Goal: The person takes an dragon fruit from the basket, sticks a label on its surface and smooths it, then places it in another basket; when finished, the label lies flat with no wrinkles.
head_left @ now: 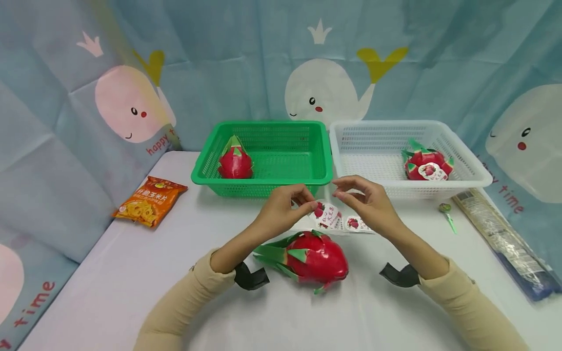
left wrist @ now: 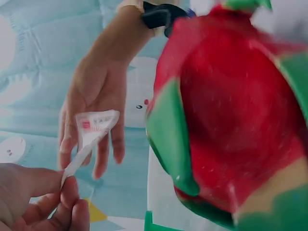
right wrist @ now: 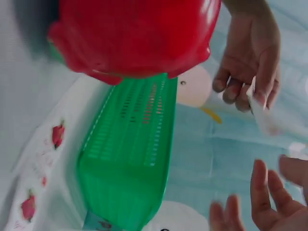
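My left hand (head_left: 285, 208) pinches a white label (head_left: 327, 215) printed with a red dragon fruit between thumb and fingers. In the left wrist view this label (left wrist: 96, 126) looks bent. Facing it is my right hand (head_left: 371, 204), fingers loosely curved and apart, holding nothing. The right wrist view has its fingers (right wrist: 263, 202) spread below the left hand (right wrist: 255, 60). Under both hands a red dragon fruit (head_left: 318, 258) with green scales lies on its side on the table. A strip of similar labels (head_left: 357, 224) lies behind it, partly hidden by the hands.
A green basket (head_left: 263, 183) at the back holds one dragon fruit (head_left: 236, 163). Beside it, a white basket (head_left: 465, 170) holds a labelled dragon fruit (head_left: 423, 163). An orange snack bag (head_left: 150, 201) lies left; a lollipop (head_left: 445, 208) and a long clear packet (head_left: 505, 239) lie right.
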A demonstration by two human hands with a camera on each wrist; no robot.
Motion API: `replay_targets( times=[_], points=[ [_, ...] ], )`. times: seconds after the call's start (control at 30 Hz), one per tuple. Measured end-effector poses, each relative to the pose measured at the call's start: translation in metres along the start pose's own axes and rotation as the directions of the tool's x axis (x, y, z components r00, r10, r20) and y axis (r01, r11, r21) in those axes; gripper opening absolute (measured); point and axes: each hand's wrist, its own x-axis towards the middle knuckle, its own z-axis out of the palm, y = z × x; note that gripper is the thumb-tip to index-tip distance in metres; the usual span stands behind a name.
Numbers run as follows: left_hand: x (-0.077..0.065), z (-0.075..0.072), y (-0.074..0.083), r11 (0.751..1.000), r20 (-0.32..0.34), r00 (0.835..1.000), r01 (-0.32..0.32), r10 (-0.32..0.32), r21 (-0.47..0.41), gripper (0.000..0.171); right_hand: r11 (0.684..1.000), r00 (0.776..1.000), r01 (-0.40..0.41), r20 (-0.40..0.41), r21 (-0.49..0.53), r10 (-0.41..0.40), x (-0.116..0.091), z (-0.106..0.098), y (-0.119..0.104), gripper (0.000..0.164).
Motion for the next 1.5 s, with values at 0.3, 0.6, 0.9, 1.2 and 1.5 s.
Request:
replay_targets(
  times=[0.3, 0.6, 0.9, 1.2, 1.5],
  points=[
    [-0.025, 0.01, 0.006, 0.991, -0.051, 0.999, -0.008, 0.002, -0.131, 0.004, 0.977, 0.977, -0.208, 0.053, 0.048, 0.206, -0.038, 0.004, 0.0, 0.016],
    [-0.055, 0.039, 0.007, 0.999, -0.091, 0.996, -0.005, 0.009, 0.049, 0.01, 0.953, 0.927, -0.263, 0.313, 0.151, 0.206, -0.038, -0.004, 0.024, 0.014],
    [-0.056, 0.044, 0.008, 0.922, -0.06, 0.997, -0.022, 0.049, 0.386, 0.016, 0.952, 0.908, -0.26, 0.378, 0.162, 0.183, -0.034, 0.007, 0.046, 0.01],
    [-0.059, 0.052, 0.006, 0.865, -0.128, 0.968, -0.13, 0.217, 0.485, 0.019, 0.955, 0.932, -0.241, 0.317, 0.175, 0.177, -0.043, 0.018, 0.053, 0.022],
    [-0.059, 0.061, -0.008, 0.98, 0.004, 0.995, -0.094, 0.095, 0.173, 0.032, 0.953, 0.808, -0.241, 0.582, 0.184, 0.092, -0.04, 0.01, 0.065, 0.014]
  ],
)
